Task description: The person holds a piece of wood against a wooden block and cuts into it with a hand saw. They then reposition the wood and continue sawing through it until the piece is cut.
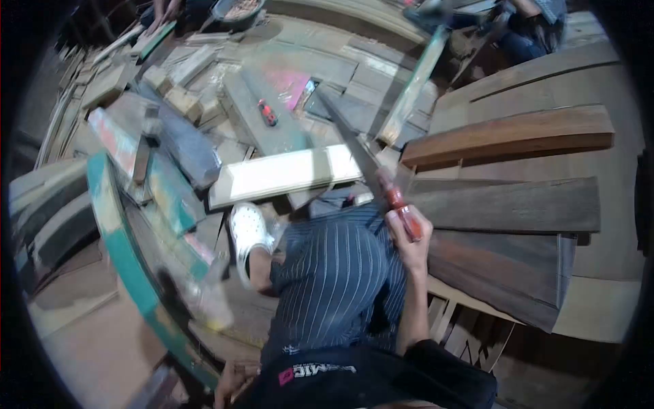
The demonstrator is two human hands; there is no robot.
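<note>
The right hand (411,240) was clamped on the red handle (393,194) of a long-bladed tool (351,138), its tapering blade slanting forward and leftward, away from the body. The white board (286,176) lay ahead of the striped trouser knee (340,255), forward and left of that hand, its long axis running roughly crosswise and its right end just beside or under the blade, contact impossible to tell. The left hand (235,377) was low by the left hip, farther from the tool, its fingers too unclear to tell whether spread or closed.
</note>
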